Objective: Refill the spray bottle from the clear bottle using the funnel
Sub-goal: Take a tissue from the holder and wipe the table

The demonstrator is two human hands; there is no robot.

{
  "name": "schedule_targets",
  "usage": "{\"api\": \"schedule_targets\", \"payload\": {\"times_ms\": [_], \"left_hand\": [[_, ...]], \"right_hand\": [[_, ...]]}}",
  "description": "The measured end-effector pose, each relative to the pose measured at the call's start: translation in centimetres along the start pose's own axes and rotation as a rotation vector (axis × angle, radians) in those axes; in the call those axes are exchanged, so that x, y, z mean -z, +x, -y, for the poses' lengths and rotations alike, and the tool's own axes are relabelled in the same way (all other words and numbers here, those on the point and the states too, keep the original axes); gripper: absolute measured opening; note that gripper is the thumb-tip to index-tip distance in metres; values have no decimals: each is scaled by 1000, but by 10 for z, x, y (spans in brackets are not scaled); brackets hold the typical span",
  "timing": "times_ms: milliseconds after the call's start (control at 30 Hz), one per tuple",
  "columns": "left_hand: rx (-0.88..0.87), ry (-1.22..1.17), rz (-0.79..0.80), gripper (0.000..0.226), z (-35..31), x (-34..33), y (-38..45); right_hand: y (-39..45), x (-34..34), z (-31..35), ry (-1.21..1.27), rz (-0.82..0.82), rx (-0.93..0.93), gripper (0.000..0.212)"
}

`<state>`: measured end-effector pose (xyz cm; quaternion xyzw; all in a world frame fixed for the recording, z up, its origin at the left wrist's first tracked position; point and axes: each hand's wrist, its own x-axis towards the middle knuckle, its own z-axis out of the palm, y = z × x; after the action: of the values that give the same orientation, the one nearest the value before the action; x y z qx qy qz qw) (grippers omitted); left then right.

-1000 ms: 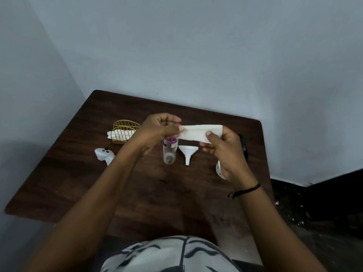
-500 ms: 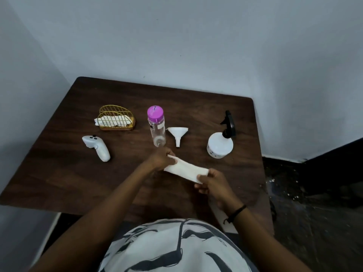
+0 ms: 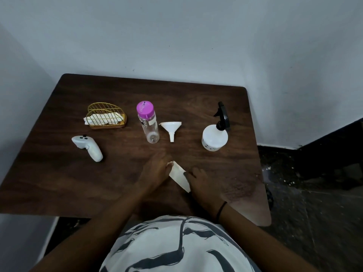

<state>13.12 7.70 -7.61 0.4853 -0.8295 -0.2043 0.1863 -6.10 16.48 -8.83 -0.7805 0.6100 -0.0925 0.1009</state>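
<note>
L hand [image 3: 157, 170] + R hand [image 3: 198, 178] low, close together, fingers curled.

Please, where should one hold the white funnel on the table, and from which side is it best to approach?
Probably by the wide cone rim, from above. The funnel seems to lie tipped, its thin spout pointing toward the person, between the clear bottle and the spray bottle. The rim offers opposite edges to pinch; both sides look free.

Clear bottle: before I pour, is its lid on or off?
On. The pink lid sits on top of the clear bottle, which stands upright beside the funnel.
</note>
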Motion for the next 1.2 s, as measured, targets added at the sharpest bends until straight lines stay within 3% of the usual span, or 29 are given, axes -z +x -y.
{"api": "schedule_targets", "payload": {"times_ms": [133, 333, 433, 567, 767, 900, 1067, 1200], "left_hand": [[-136, 134, 109, 24, 16, -18, -15], [-253, 187, 44, 33, 2, -23, 4], [-221, 162, 56, 26, 2, -28, 25], [-154, 119, 147, 37, 0, -30, 37], [-112, 34, 0, 39, 8, -17, 29], [-50, 25, -88, 24, 15, -10, 28], [-21, 79, -95, 27, 19, -2, 29], [-32, 53, -75, 24, 25, -4, 29]], "right_hand": [[14, -15, 5, -134, -37, 206, 37], [31, -14, 9, -223, -14, 141, 38], [41, -8, -4, -252, 34, 69, 38], [36, 1, -16, -232, 30, -35, 36], [10, -15, 8, -154, 60, -10, 21], [37, -17, 18, -172, 19, 75, 30], [68, 8, 21, -160, -8, -138, 42], [62, 16, 23, -163, -11, -114, 39]]}}
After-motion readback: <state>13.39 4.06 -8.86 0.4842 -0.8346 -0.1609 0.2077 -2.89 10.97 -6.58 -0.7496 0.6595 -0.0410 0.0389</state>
